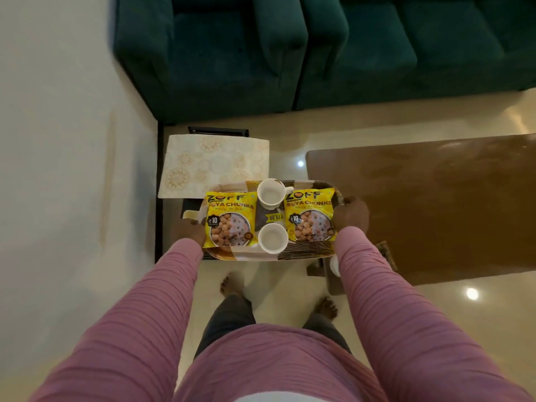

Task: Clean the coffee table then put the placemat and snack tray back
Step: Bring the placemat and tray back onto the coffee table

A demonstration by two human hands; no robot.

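Hands, left (188,232) and right (352,216), each grip one end of the snack tray (290,252), held level over the floor. The brown table (435,204) is right of it and the placemat (214,163) lies on a stand behind. This looks like the returning step, so the placemat should go first.

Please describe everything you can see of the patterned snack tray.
The rectangular brown and cream patterned snack tray is level beside the brown wooden coffee table. The left hand grips its left edge, the right hand its right edge. It carries two yellow soya chunks packets, lying flat, and two white cups, upright between them.
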